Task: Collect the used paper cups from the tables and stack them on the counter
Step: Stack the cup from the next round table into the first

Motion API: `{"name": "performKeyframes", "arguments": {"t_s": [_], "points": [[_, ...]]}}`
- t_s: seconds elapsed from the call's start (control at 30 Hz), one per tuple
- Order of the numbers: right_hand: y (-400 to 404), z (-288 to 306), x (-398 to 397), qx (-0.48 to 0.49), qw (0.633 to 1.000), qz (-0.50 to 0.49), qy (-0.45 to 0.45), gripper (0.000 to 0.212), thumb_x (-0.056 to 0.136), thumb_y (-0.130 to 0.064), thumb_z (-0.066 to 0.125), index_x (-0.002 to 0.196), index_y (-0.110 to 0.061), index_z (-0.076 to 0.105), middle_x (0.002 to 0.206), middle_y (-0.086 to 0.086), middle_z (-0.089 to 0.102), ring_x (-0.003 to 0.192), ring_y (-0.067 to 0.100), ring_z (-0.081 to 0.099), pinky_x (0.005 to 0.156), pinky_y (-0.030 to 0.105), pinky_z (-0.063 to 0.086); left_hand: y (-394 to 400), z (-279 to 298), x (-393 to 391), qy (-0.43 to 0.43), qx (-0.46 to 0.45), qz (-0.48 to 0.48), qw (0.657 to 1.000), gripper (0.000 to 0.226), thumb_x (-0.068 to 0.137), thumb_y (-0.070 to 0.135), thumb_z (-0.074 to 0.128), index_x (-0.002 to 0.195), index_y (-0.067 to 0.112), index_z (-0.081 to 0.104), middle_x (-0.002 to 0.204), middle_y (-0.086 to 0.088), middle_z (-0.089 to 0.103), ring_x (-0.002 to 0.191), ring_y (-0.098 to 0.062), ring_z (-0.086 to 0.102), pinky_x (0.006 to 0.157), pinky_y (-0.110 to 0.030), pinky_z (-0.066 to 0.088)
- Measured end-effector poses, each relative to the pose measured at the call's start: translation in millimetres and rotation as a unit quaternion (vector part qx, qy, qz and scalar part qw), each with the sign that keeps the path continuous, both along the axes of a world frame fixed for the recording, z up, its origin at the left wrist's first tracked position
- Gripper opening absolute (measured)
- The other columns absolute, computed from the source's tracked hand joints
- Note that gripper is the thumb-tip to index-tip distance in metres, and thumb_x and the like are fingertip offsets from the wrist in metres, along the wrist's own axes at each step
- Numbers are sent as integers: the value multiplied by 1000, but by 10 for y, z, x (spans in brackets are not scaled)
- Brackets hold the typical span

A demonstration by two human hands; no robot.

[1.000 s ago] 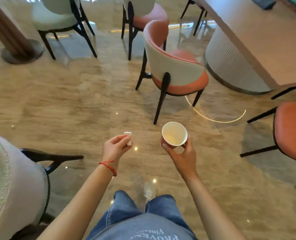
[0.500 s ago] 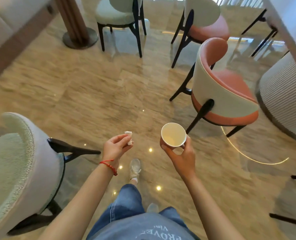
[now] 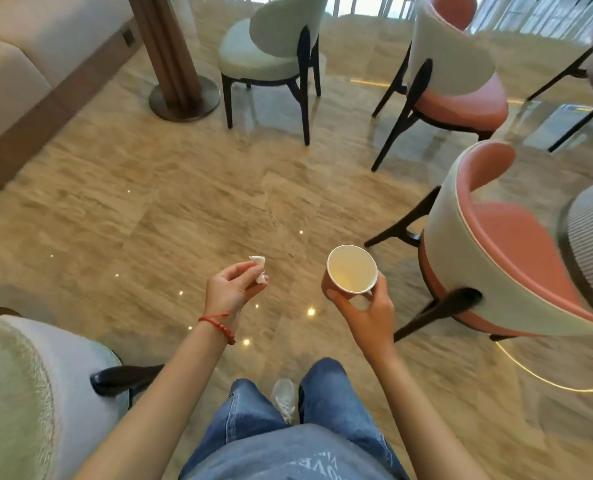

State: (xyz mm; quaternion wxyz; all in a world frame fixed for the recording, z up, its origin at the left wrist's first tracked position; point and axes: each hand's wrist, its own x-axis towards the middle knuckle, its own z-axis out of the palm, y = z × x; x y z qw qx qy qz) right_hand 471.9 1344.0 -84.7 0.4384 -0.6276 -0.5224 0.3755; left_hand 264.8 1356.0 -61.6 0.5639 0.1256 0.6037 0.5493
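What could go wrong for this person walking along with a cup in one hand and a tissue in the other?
The paper cup, held upright in the right hand, could tip and spill any dregs. The pink chair stands close on that side, so an elbow might clip it. The tissue wad, pinched by the left hand, could drop.

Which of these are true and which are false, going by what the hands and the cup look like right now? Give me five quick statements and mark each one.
1. The right hand holds a paper cup upright with its mouth open to the camera. True.
2. The cup has a lid on it. False: it is open, and its pale inside shows.
3. The left hand pinches a small white crumpled tissue. True.
4. The cup stands on a table. False: it is carried above the floor.
5. The left wrist wears a blue watch. False: it wears a red string bracelet.
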Motion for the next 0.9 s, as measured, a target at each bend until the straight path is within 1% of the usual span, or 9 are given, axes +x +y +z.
{"name": "performKeyframes", "arguments": {"t_s": [0.2,0.3,0.37,0.43,0.5,0.6,0.63,0.83,0.9], "points": [[987,-22,-130,-3,999,41,4,57,67,-30,82,105,-47,45,102,-23,58,94,-16,54,73,1,41,786,-86,-130,-4,-6,31,1000,3,79,0,66,81,3,65,58,-1,64,57,-8,63,60,-20,56],[1576,-61,-198,2,997,77,4,58,67,-27,82,105,-47,44,106,-26,55,94,-18,53,74,0,41,1240,-126,-147,-2,-6,63,998,4,79,0,65,81,3,65,57,0,63,55,-7,62,60,-19,56],[1971,-58,-242,5,995,100,-1,58,68,-26,83,105,-46,44,105,-26,54,93,-19,53,74,0,40,1541,-118,-162,-5,-5,87,996,4,79,-1,65,82,2,65,57,0,63,55,-7,63,59,-19,56],[2358,-17,-291,8,992,127,-6,59,68,-26,82,109,-42,44,104,-27,54,93,-19,53,74,0,40,1827,-79,-191,-6,0,111,994,4,79,-2,64,82,2,65,57,0,63,54,-7,63,59,-19,56],[2719,-14,-355,9,987,160,-2,60,69,-23,82,115,-33,45,104,-26,54,94,-18,53,75,0,40,2075,-69,-245,-2,2,134,991,5,80,-2,64,81,3,66,56,1,63,54,-7,63,60,-19,56],[3143,21,-493,19,981,191,-14,62,69,-21,82,119,-24,46,104,-25,53,93,-19,52,75,0,40,2325,-70,-348,-2,4,166,986,6,80,-1,64,82,4,67,57,1,64,55,-7,62,61,-19,56],[3261,30,-549,19,979,202,-16,62,69,-21,82,119,-23,46,103,-25,52,93,-20,52,75,0,40,2388,-74,-387,-1,2,177,984,6,80,-1,64,81,4,67,58,0,63,55,-7,62,61,-19,56],[3766,43,-949,13,968,251,-21,60,68,-23,83,110,-39,43,106,-27,53,92,-20,53,72,-2,37,2687,-101,-707,-7,-4,230,973,5,80,2,65,80,6,68,57,2,64,58,-10,63,62,-19,56],[3915,48,-1133,2,963,270,-19,60,69,-24,83,111,-38,44,104,-26,55,92,-19,53,72,-2,37,2783,-101,-847,-7,-3,249,968,5,79,2,66,78,6,68,57,1,64,59,-11,63,61,-19,55]]}}
